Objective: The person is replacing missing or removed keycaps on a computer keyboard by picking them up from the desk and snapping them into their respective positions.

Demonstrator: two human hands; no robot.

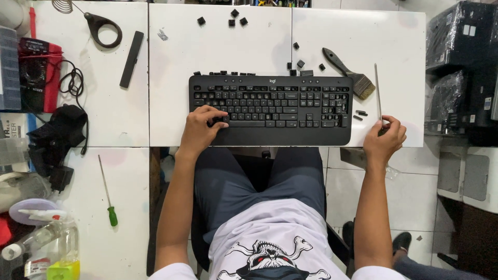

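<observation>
- While seated at the white table (223,46), rested the left hand (201,127) on the lower left corner of the black keyboard (270,110), fingers curled over the keys there.
- Gripped, with the right hand (384,137) at the table's near edge, the lower end of a thin metal rod (378,93), fingers closed around it.
- Lay flat at the middle of the table, that keyboard, long side facing the person.
- Pointed toward 12 o'clock from the right hand, the rod, just beside the keyboard's right end.
- Sat at 1 o'clock of the keyboard, a paintbrush (350,70), bristles close to the rod.
- Lay scattered at 12 o'clock of the keyboard, loose black keycaps (236,18), more in a row along its top edge.
- Rested at 3 o'clock of the keyboard, two small dark pieces (360,114), between it and the rod.
- Lay well apart at 8 o'clock, a green-handled screwdriver (108,192).
- Stood at 10 o'clock, a red meter (39,72) with a coiled black cable.
</observation>
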